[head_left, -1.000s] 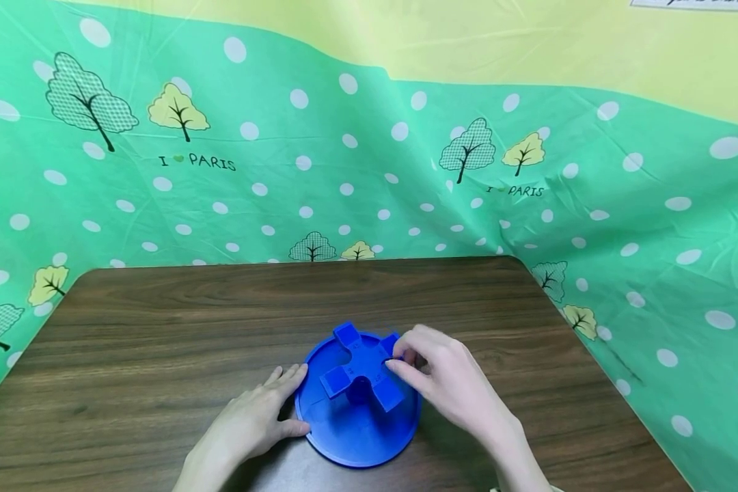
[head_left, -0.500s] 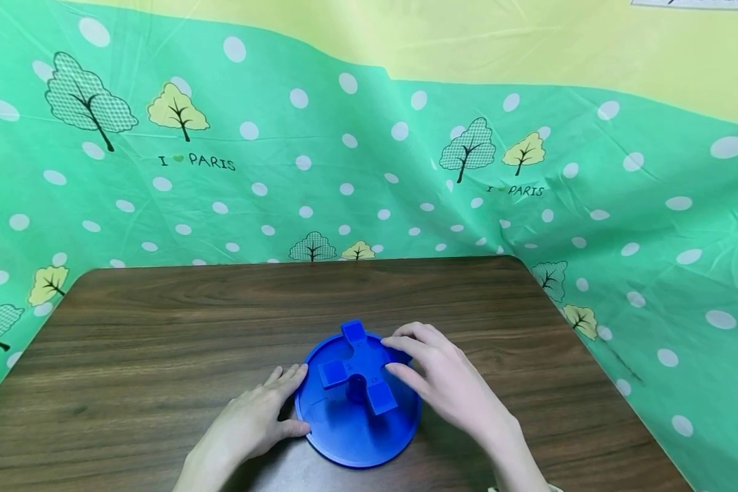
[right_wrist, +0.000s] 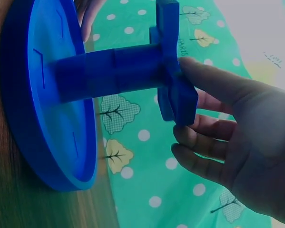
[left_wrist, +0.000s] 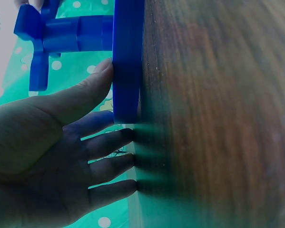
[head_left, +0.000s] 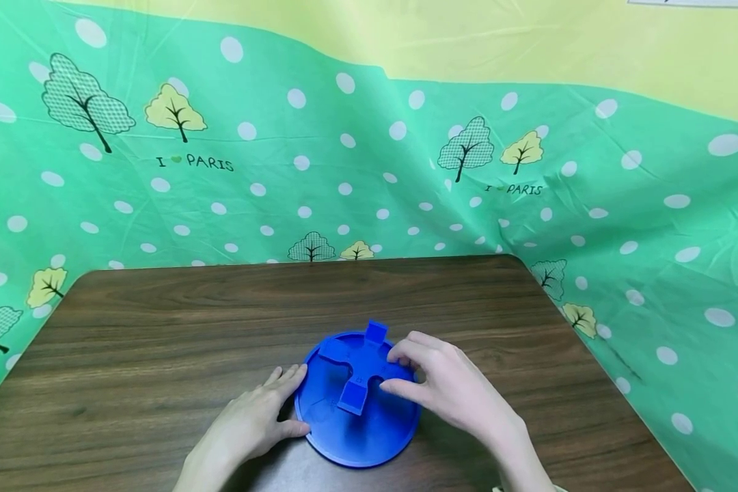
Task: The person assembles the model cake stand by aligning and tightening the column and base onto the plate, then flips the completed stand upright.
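The cross (head_left: 364, 362) has turned clockwise, so we judge twisting advances, right hand (head_left: 445, 379) pinching its three-o'clock arm (head_left: 395, 371), left hand (head_left: 255, 413) straight-fingered against the base (head_left: 369, 443).

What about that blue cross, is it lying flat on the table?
No, the right wrist view shows the blue cross up on a blue post above the round blue base.

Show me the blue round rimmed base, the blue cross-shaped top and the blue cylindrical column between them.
Blue round rimmed base (head_left: 372, 441): head view, bare upper surface near its front rim.
Blue cross-shaped top (head_left: 363, 362): head view, its central hub.
Blue cylindrical column (right_wrist: 114, 72): right wrist view, middle of its side.
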{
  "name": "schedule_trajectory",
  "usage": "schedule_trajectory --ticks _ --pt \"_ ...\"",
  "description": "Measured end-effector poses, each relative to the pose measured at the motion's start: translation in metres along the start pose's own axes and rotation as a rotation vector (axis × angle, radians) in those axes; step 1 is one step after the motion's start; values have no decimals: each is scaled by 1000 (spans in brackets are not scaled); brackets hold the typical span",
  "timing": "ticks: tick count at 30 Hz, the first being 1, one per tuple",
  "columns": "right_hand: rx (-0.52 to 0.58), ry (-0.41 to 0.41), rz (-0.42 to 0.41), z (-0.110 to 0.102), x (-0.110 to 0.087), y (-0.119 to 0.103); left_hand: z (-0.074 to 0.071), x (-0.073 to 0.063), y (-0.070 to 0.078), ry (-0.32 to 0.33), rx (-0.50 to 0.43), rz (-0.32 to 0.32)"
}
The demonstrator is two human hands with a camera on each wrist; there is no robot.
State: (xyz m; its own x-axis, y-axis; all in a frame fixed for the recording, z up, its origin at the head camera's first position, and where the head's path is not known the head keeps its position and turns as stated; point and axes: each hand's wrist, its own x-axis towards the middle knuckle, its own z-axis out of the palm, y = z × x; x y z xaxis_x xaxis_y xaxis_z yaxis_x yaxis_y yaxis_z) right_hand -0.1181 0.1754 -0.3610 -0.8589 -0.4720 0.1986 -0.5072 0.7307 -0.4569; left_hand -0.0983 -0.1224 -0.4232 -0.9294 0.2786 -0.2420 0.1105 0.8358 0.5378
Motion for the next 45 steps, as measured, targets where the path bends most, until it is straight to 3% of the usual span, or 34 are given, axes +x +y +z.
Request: schedule_trajectory --ticks 5,12,21,29,38,45 --pt "11 1 -13 0 1 -2 0 -1 -1 12 9 7" --pt "-63 133 -81 2 5 -1 0 0 0 13 11 9" --pt "-47 -61 3 14 4 3 0 -2 2 3 6 1" --pt "-82 -14 33 12 4 0 0 -3 2 8 10 7" --pt "-118 41 -4 9 3 2 0 -2 1 5 12 3" --pt "-87 34 11 7 4 2 0 0 0 -2 12 -3"
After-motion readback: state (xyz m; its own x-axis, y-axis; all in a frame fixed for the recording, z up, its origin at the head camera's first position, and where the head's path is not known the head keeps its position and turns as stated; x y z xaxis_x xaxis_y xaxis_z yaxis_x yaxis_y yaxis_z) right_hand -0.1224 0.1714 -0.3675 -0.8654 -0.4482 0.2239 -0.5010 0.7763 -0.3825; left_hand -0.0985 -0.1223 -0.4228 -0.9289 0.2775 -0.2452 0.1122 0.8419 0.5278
